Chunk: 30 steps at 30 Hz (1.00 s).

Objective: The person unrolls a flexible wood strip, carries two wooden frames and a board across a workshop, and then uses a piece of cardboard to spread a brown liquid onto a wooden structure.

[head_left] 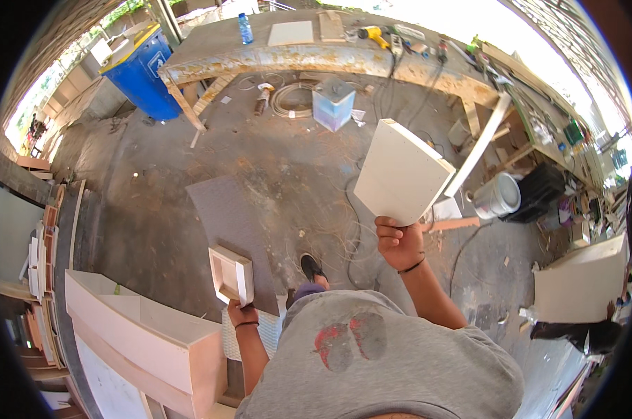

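Note:
My right hand is raised and grips the lower edge of a cream rectangular board, held tilted above the floor. My left hand hangs lower at my left side and holds a small cream open-fronted box frame by its bottom corner. Both wrists wear dark bands. One dark shoe shows on the concrete floor below me, next to a grey mat.
A long worn workbench at the back carries a bottle, boards and a yellow drill. A blue bin stands at its left. A small box, coiled cable, a metal bucket and cream cabinet parts surround me.

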Motion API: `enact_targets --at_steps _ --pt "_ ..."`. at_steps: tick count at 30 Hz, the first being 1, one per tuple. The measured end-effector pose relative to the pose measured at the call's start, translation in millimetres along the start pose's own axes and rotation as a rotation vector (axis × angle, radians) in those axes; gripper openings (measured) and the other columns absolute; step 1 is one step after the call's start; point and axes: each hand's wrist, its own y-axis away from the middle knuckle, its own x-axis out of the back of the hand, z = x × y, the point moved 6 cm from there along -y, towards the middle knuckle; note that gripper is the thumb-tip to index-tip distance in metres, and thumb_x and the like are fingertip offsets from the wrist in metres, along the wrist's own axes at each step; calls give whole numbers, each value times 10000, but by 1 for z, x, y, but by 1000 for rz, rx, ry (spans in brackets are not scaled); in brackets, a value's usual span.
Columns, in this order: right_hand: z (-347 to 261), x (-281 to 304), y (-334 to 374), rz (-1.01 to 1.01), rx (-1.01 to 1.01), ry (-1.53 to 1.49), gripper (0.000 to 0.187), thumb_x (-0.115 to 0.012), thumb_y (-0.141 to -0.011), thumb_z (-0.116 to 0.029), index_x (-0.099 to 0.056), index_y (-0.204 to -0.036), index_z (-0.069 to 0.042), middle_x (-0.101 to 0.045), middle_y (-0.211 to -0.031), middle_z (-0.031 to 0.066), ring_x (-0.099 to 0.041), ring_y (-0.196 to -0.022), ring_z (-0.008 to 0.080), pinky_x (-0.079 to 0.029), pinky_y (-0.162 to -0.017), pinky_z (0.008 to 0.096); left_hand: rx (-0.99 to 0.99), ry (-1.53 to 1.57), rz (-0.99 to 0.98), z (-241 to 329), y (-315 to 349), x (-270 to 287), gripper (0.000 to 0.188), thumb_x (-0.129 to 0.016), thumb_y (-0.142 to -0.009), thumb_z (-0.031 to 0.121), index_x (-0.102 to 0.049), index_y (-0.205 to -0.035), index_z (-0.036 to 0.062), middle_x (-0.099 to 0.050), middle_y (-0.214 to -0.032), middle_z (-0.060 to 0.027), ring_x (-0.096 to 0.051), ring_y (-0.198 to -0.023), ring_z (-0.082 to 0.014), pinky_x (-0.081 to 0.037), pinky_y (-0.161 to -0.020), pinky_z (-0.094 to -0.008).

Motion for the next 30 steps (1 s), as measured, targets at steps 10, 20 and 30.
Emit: enact_targets --at_steps 10,20,30 --pt "-49 -26 -146 149 141 256 253 -413 -857 -301 -508 -951 -86 -468 -757 27 -401 -560 91 -364 -468 228 -32 54 -11 55 -85 -163 426 -456 -629 46 -498 -1049 -16 -579 -978 -104 -566 -933 -249 -447 -872 -340" --pt "-120 -17 -326 357 280 378 118 -481 -842 -295 -497 -921 -209 -502 -655 11 -421 -505 94 -349 -421 223 -101 138 67 86 -196 -275 503 -421 -667 71 -428 -1163 -15 -541 -1080 -120 -544 -995 -266 -440 -902 -370" --pt "-187 -39 -483 372 280 368 137 -502 -838 -308 -479 -902 -189 -490 -654 10 -423 -504 92 -352 -439 230 -221 60 157 129 -288 -365 546 -444 -624 58 -406 -1166 2 -518 -1067 -110 -526 -1008 -264 -439 -901 -368"
